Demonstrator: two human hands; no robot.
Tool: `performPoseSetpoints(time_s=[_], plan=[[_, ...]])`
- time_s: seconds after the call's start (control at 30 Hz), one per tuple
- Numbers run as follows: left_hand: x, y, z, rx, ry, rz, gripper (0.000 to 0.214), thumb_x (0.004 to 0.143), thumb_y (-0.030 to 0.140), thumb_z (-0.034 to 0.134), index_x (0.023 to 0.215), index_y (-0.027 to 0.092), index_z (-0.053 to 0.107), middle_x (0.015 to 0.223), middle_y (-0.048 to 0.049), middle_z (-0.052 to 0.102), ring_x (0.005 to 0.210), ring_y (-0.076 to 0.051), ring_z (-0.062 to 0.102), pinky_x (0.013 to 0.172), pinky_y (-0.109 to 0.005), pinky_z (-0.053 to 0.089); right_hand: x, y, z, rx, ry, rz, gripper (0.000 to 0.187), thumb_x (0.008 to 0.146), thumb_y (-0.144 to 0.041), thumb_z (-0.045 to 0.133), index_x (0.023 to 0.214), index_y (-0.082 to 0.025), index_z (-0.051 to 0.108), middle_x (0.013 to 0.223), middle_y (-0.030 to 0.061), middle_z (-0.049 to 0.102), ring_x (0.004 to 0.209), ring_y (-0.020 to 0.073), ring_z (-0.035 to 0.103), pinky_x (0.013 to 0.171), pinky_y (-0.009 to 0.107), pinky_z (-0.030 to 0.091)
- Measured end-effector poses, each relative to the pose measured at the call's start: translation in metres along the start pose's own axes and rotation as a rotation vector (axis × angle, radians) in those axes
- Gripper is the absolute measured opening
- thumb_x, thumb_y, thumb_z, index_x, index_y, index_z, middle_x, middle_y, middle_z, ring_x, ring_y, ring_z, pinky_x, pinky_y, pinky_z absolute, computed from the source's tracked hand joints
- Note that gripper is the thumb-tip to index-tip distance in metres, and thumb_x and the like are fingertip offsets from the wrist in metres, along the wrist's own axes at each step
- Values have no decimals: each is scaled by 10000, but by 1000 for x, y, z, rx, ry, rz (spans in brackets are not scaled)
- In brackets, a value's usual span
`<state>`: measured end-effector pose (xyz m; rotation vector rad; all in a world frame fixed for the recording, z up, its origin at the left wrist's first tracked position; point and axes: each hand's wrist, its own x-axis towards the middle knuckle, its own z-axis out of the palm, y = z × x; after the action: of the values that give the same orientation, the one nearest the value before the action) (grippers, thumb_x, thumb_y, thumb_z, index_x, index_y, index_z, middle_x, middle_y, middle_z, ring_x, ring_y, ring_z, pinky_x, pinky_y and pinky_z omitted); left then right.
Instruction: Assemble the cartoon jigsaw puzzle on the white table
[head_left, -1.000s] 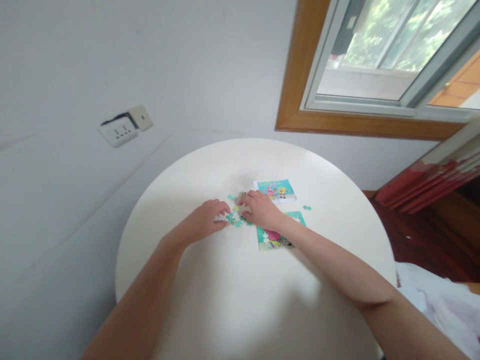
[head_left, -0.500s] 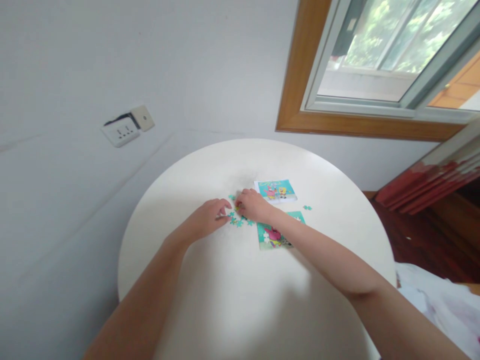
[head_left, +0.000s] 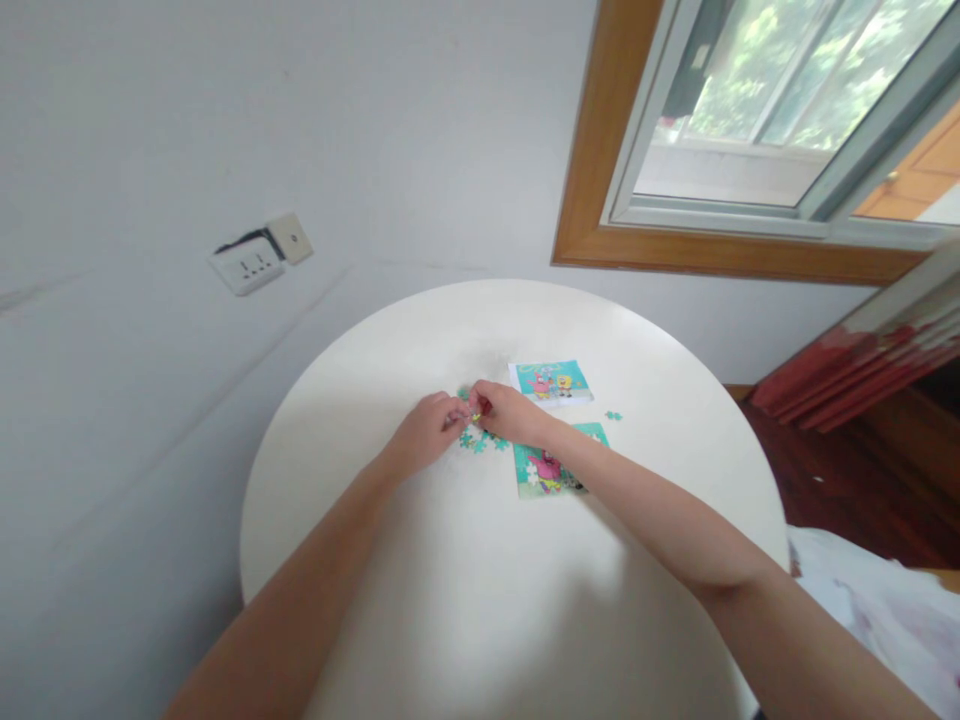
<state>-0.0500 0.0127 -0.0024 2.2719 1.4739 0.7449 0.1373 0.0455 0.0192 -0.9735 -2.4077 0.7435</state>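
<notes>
My left hand [head_left: 429,432] and my right hand [head_left: 511,412] meet fingertip to fingertip over a loose pile of jigsaw pieces [head_left: 478,442], mostly teal. Both are closed in a pinch, with a small yellowish puzzle piece [head_left: 475,417] between the fingertips. Partly covered by my right forearm lies a partly assembled jigsaw puzzle [head_left: 534,478] with a pink cartoon figure and gaps in it. Just beyond my right wrist is a picture card [head_left: 556,381] showing a pink and a yellow cartoon figure.
A couple of teal pieces [head_left: 614,415] lie apart at the right. Everything rests on a round white table [head_left: 465,620] against a white wall with a socket plate [head_left: 247,264]. A wood-framed window [head_left: 720,250] and a red curtain [head_left: 810,380] are to the right.
My left hand has moved right and its fingers have closed in, reaching my right fingertips. My right hand has lifted slightly with a yellowish piece in its pinch.
</notes>
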Motion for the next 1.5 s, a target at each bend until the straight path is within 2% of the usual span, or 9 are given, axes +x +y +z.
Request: performPoseSetpoints(time_s=[0.13,0.27,0.47,0.57,0.67,0.83,1.03,1.2,1.5], plan=[[1,8,-5,-78,35,-14,266,853,378,500,852,168,663,789,-39,581,722,-175,566,670,-282,459,-10,-2,-12,114,58,-22,215,754,-56,564,930,-176,535,797,-24,584,732,110,561,693,225,433],[1,30,-7,-150,68,-26,293,868,410,482,880,171,651,794,-24,589,727,-161,563,648,-260,453,-30,-2,-32,329,113,-42,136,807,-143,562,935,-181,536,776,-25,579,706,108,547,687,241,440],[-6,81,9,-349,52,0,258,895,387,499,831,175,631,750,-1,571,713,-147,551,641,-245,434,-73,-3,-58,520,64,-28,112,850,-245,589,925,-188,529,678,-50,514,610,101,491,598,235,399],[-12,95,19,-356,29,50,247,934,355,473,927,180,647,835,-23,602,789,-162,574,703,-266,461,-97,-1,-73,487,79,15,96,856,-244,593,924,-184,562,706,-30,555,645,110,524,629,246,420],[-17,100,25,-219,23,172,217,936,287,489,1047,194,650,986,-57,620,962,-201,565,870,-335,459,-119,10,-86,339,158,112,92,856,-249,591,892,-174,630,761,5,617,705,126,557,653,252,428],[-23,104,36,-6,-77,363,301,927,186,488,1192,231,623,1192,-71,604,1153,-232,501,1025,-417,398,-148,36,-90,103,152,232,162,842,-210,575,922,-189,715,864,40,711,789,167,620,693,279,453],[-27,111,51,166,-199,508,424,967,271,475,1391,284,478,1476,-47,441,1389,-252,324,1140,-472,302,-156,49,-84,12,74,103,259,850,-131,526,986,-198,737,926,56,737,896,201,630,854,343,473],[-28,109,56,229,-229,518,430,973,306,471,1403,300,470,1507,-57,407,1404,-256,322,1147,-479,295,-153,48,-81,-9,20,30,253,858,-133,531,1012,-190,725,912,55,738,873,192,629,846,333,478],[-28,110,56,194,-223,519,406,973,321,465,1376,291,504,1475,-72,455,1387,-262,357,1133,-485,313,-154,45,-84,5,102,150,182,834,-146,583,942,-180,726,824,42,715,797,177,630,783,317,485]])
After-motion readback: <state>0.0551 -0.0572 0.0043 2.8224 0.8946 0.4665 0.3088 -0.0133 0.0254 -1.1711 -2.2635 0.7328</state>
